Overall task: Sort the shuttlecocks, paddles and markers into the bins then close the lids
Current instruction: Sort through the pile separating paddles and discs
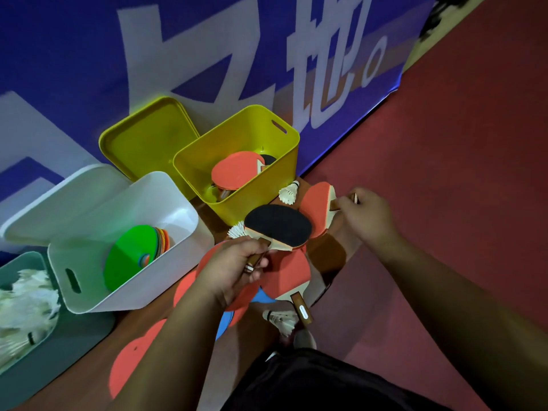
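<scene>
The white bin (148,292), holding disc markers (130,256), stands left of the yellow bin (237,209), which holds paddles (234,173). Just in front of the yellow bin, the left hand (234,268) has its fingers clamped on the handle of a black paddle (278,223). At the yellow bin's front right, the right hand (364,215) has its fingers clamped on the handle of a red paddle (315,207), beside a shuttlecock (289,192).

Three bins: yellow bin (286,170), white bin (56,259), grey-green bin (83,330). Two lids, a yellow lid (148,137) and a white lid (74,197).

Five paddles show. Three are outside the bins — black-faced paddle (278,223), upper red paddle (315,209), lower red paddle (290,274) — and two are in the yellow bin: a red one (234,172) over a black one (268,158).

Three loose shuttlecocks (289,193) (237,231) (281,321); the shuttlecock heap (23,301) is too dense to count.

One marker stack (130,256), plus at least two orange discs (133,360) (185,284) and two blue discs (262,295) (224,323).
</scene>
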The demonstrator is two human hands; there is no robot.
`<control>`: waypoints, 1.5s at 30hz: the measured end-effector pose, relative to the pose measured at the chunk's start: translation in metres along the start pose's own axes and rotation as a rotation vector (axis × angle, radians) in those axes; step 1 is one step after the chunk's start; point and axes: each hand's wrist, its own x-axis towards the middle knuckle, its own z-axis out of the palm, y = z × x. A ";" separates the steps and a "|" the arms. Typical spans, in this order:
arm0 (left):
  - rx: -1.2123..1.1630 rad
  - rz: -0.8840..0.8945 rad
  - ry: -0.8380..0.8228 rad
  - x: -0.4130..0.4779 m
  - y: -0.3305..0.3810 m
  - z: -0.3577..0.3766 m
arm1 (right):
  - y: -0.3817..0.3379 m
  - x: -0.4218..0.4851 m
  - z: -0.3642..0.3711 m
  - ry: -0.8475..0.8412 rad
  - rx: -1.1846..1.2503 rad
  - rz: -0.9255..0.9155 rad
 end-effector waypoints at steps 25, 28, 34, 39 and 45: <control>-0.076 0.312 0.392 0.042 0.123 -0.018 | -0.155 0.019 -0.032 0.114 0.374 -0.312; -0.016 0.319 0.460 0.074 0.129 -0.010 | -0.144 0.057 -0.031 0.092 0.429 -0.270; -0.016 0.161 0.593 0.142 0.137 -0.006 | -0.120 0.122 -0.031 0.025 0.483 -0.143; 0.040 0.004 0.621 0.167 0.143 -0.010 | -0.118 0.152 -0.032 -0.047 0.551 -0.097; 0.405 -0.102 0.799 0.175 0.139 -0.025 | -0.129 0.172 -0.012 -0.237 0.689 -0.013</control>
